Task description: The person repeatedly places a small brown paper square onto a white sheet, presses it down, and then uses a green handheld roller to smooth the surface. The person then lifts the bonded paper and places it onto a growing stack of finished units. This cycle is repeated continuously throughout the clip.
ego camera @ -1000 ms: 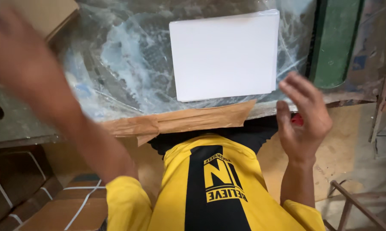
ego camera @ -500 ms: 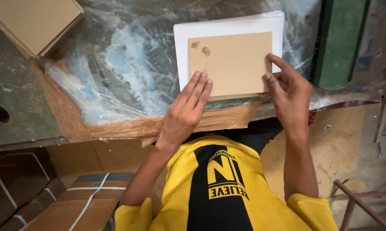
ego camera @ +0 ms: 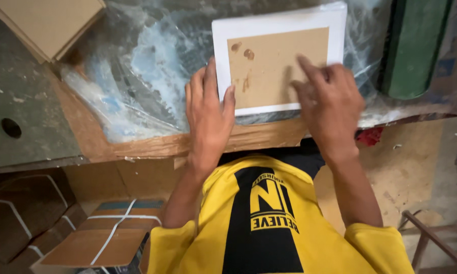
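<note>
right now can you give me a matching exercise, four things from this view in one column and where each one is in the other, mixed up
Things:
1. brown card
2. white sheet stack
3. left hand
4. green block

Places:
a. at the far right of the bench
b. lying on top of the white sheets
c. on the plastic-covered bench, under the card
d. flat at the left edge of the stack

Pairs: 1-b, 2-c, 3-d, 4-a

My grey-green worn table (ego camera: 20, 96) carries crinkled clear plastic sheeting (ego camera: 137, 76), a white paper stack (ego camera: 279, 23) and a flat cardboard box (ego camera: 46, 23).
</note>
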